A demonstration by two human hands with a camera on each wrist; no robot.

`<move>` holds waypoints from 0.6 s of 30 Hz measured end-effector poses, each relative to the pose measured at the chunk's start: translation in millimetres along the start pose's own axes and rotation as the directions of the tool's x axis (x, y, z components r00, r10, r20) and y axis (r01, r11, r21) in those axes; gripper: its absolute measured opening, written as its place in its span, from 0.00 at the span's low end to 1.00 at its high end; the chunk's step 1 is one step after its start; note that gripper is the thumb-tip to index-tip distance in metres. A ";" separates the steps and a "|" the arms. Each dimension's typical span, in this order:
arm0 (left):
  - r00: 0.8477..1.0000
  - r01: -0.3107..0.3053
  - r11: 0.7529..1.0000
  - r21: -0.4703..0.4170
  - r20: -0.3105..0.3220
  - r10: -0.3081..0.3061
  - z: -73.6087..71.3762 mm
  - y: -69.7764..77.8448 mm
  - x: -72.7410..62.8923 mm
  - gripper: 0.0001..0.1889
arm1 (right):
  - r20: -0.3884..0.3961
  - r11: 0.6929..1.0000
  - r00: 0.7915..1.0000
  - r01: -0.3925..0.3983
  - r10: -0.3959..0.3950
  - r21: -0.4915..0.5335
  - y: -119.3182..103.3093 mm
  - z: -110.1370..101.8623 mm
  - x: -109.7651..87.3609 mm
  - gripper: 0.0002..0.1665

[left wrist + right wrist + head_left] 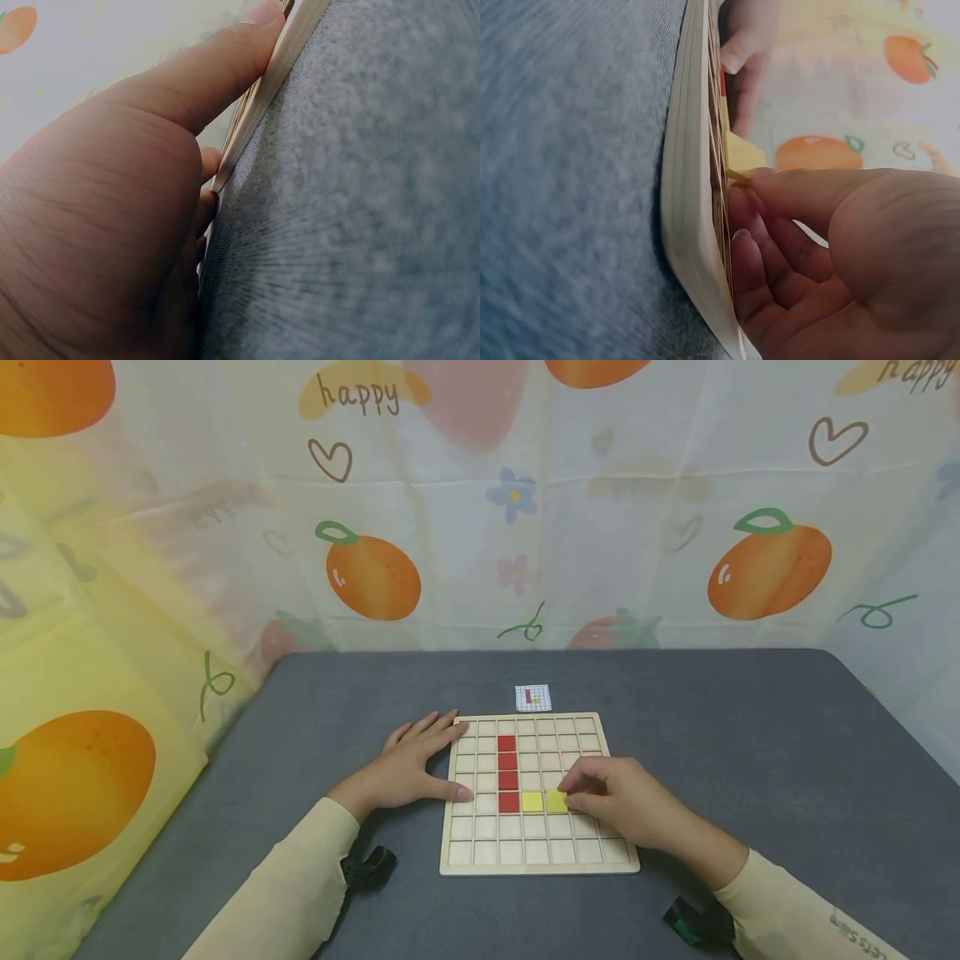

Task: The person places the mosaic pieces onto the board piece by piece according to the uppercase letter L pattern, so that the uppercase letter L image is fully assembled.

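A wooden grid board lies on the grey table. A column of several red square tiles fills part of its third column from the left. Right of the lowest red one sits a yellow tile. My right hand pinches a second yellow tile between thumb and fingers. That tile is tilted over the board in the right wrist view, one cell further right. My left hand rests with spread fingers on the board's left edge, its thumb over the rim.
Just beyond the board lies a small white card printed with a grid and coloured blocks. A patterned cloth hangs behind the table. Black wrist straps show at both sleeves.
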State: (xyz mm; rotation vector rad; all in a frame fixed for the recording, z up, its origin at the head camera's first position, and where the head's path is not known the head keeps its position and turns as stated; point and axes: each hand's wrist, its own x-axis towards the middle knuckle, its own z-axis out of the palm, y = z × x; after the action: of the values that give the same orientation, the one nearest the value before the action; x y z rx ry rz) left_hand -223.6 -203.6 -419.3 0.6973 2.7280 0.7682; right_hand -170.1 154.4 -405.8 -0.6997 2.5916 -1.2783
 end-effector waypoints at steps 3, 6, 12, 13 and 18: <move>1.000 0.003 1.000 0.002 0.002 -0.003 0.6 0.0 0.0 0.61 | -0.010 0.999 0.999 0.048 -0.048 -0.006 1.0 0.5 -0.7 0.05; 1.000 0.003 1.000 0.000 0.006 -0.003 1.3 -0.1 0.1 0.61 | -0.008 0.996 0.996 0.091 -0.091 -0.019 2.8 0.0 -1.7 0.06; 1.000 0.000 1.000 0.003 0.007 0.000 2.3 -1.1 2.3 0.61 | 0.038 0.992 0.991 0.126 -0.125 -0.025 3.9 -2.5 -3.9 0.05; 1.000 0.001 1.000 0.006 0.008 -0.001 2.7 -1.4 2.7 0.61 | 0.042 0.991 0.991 0.128 -0.127 -0.024 4.1 -2.8 -4.0 0.05; 1.000 -0.004 1.000 0.004 0.013 0.004 6.0 -2.6 4.2 0.62 | 0.054 0.991 0.990 0.130 -0.130 0.002 7.0 -4.7 -4.4 0.07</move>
State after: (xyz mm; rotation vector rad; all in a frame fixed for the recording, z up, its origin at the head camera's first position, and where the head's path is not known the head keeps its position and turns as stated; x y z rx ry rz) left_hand -226.2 -200.8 -426.1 0.7058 2.7188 0.7561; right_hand -170.2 163.5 -408.6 -0.9047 2.5406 -1.2743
